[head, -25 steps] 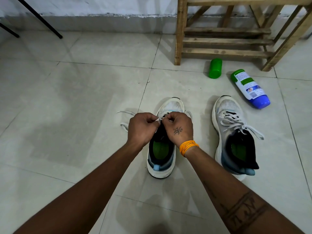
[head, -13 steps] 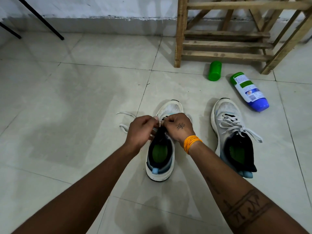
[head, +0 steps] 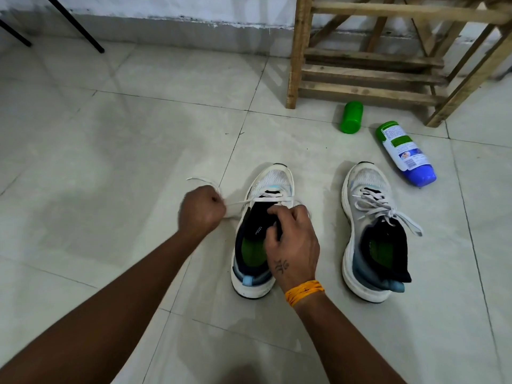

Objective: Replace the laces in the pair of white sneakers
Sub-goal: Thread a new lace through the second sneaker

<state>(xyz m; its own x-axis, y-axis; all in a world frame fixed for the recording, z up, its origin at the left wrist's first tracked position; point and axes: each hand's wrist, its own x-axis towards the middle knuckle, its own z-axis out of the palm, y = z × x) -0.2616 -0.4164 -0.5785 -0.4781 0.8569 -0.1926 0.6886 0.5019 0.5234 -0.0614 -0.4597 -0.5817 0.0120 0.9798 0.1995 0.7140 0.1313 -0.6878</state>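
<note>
Head view: two sneakers; left hand grips one lace, right hand pinches tongue.

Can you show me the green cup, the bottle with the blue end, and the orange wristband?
green cup [head: 352,117], head view, on its side wall.
bottle [head: 405,152], head view, on its white label.
orange wristband [head: 303,291], head view, on the band across the wrist.

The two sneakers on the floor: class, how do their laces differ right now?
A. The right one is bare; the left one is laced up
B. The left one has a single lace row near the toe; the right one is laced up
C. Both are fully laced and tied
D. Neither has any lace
B: the left sneaker shows one lace row across its lowest eyelets, while the right sneaker carries several crossed rows.
</note>
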